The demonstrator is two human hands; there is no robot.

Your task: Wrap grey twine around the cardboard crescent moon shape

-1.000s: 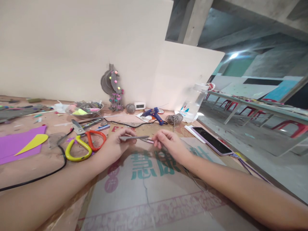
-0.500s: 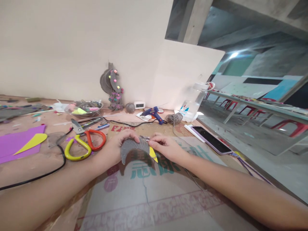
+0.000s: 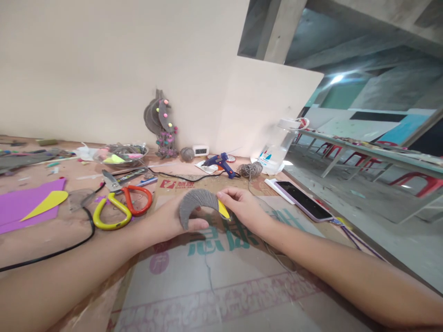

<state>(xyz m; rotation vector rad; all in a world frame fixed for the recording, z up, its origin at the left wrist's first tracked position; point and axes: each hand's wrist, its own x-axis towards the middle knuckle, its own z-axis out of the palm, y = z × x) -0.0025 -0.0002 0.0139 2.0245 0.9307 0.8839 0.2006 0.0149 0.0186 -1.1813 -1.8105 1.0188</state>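
Note:
A crescent (image 3: 199,199) wound with grey yarn arches between my two hands, its yellow tip (image 3: 223,210) bare on the right side. My left hand (image 3: 173,214) is closed on the crescent's left part, with the thumb stretched out below the arch and the fingers mostly hidden behind it. My right hand (image 3: 244,207) is closed at the tip end, thumb against the edge where winding meets yellow. Whether a strand lies inside that pinch cannot be made out. A loose grey strand (image 3: 277,258) trails on the cardboard beneath my right forearm. Behind lies a ball of grey yarn (image 3: 251,170).
Scissors (image 3: 121,207) with yellow and red handles lie left, beside purple sheets (image 3: 20,207) and a yellow cutout (image 3: 46,205). Farther back are a blue glue gun (image 3: 221,162) and a water bottle (image 3: 275,143). A phone (image 3: 304,200) lies right. Printed cardboard (image 3: 173,286) covers the front.
My left hand has turned, its thumb moving from the crescent's top to below the arch. The crescent has tilted and shifted slightly right. My right hand has moved a little right, from above it to its tip.

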